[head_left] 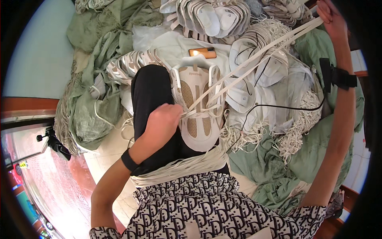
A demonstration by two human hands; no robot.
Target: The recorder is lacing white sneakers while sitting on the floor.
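A white and beige shoe upper point(200, 137) with tan mesh panels lies across my lap, its tongue pointing away from me. My left hand point(164, 121) is closed at the left edge of the upper, pinching the cream shoelace where it crosses the tongue. Long strands of that shoelace point(260, 55) run taut from the eyelets up to the far right. There my right hand point(333, 20) is raised with its fingers closed around them. Part of the left fingertips is hidden against the upper.
A bundle of loose laces point(179, 171) rests over my lap. Stacked shoe uppers point(215, 18) stand at the back, with more uppers point(137, 63) at the left. An orange phone point(203, 52) lies beyond the shoe. A black cable point(278, 106) runs to my right wrist strap. Green sacks point(107, 59) flank the pile.
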